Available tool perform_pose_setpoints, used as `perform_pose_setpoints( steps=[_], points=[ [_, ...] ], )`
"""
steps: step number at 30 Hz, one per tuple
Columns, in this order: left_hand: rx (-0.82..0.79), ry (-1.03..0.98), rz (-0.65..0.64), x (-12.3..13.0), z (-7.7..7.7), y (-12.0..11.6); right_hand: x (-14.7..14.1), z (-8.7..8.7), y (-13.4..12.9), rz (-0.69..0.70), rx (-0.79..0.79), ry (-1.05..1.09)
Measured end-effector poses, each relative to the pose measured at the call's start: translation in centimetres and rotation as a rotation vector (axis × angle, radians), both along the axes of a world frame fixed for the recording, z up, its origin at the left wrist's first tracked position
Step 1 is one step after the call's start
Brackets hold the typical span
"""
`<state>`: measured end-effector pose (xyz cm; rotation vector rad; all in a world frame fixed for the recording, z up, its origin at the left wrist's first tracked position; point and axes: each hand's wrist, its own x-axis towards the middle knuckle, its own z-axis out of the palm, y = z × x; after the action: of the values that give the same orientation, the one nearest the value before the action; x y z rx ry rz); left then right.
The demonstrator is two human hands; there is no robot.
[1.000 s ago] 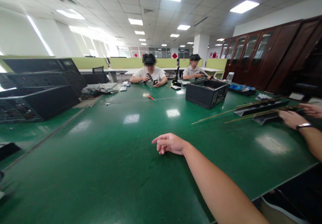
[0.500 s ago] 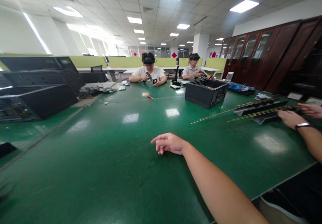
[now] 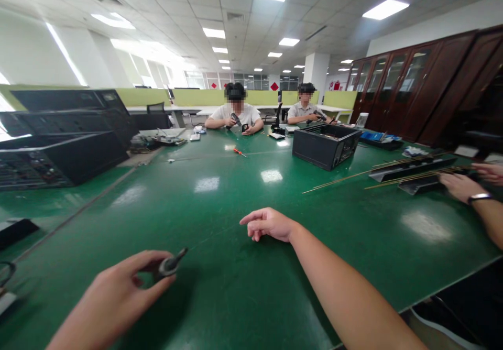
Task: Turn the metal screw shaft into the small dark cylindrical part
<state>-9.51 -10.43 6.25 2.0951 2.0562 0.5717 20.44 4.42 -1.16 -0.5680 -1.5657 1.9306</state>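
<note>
Thumb and fingers of my left hand [image 3: 126,287] are closed round a small dark grey object [image 3: 170,266] with a pointed tip, held over the green table [image 3: 220,297] at lower left. What exactly it is cannot be told. Near the middle, my right hand [image 3: 271,224] rests at the tabletop, index finger stretched out to the left and the other fingers loosely bent, with nothing in it.
A red screwdriver [image 3: 238,152] lies further back. Behind it sit two people with tools. A black computer case [image 3: 324,148] stands at back right, larger cases [image 3: 94,156] at left. Thin rods [image 3: 341,179] and another person's hands [image 3: 461,186] are at right.
My left hand has come into view from the lower left with the dark object in its fingers. My right hand keeps nearly the same pose; the whole view has shifted slightly.
</note>
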Motion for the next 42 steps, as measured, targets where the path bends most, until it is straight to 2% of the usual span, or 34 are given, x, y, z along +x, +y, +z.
perform_pose_setpoints(
  steps=[1, 3, 6, 8, 13, 18, 26, 30, 37, 42],
  points=[
    [-0.044, 0.017, -0.107, 1.3, 0.1, 1.3, 0.0, 0.0, 0.0, -0.007, 0.019, 0.018],
    [-0.035, 0.043, -0.262, 4.3, 0.1, 3.7, 0.1, 0.1, 0.0, -0.027, 0.071, 0.064],
    [-0.002, 0.016, -0.354, 8.0, -0.3, 6.2, 0.1, 0.2, 0.0, -0.057, 0.168, 0.054],
    [0.014, -0.022, -0.377, 9.1, -1.1, 7.1, -0.1, 0.1, -0.2, -0.082, 0.243, -0.025],
    [0.099, -0.168, -0.421, 8.2, -3.9, 8.3, -1.2, -0.1, -1.3, -0.241, 0.486, -0.273],
    [0.110, -0.297, -0.448, 7.4, -5.5, 8.6, -1.4, -0.3, -1.7, -0.326, 0.537, -0.384],
    [0.081, -0.370, -0.457, 7.6, -5.5, 8.7, -1.5, -0.3, -2.0, -0.373, 0.564, -0.390],
    [0.072, -0.383, -0.448, 7.6, -5.6, 8.6, -1.6, -0.1, -2.2, -0.400, 0.508, -0.370],
    [0.064, -0.402, -0.306, 7.7, -5.8, 8.5, -1.6, 0.1, -2.3, -0.402, 0.489, -0.372],
    [0.073, -0.405, -0.324, 7.9, -5.7, 8.4, -1.5, 0.3, -2.4, -0.417, 0.510, -0.376]
  ],
)
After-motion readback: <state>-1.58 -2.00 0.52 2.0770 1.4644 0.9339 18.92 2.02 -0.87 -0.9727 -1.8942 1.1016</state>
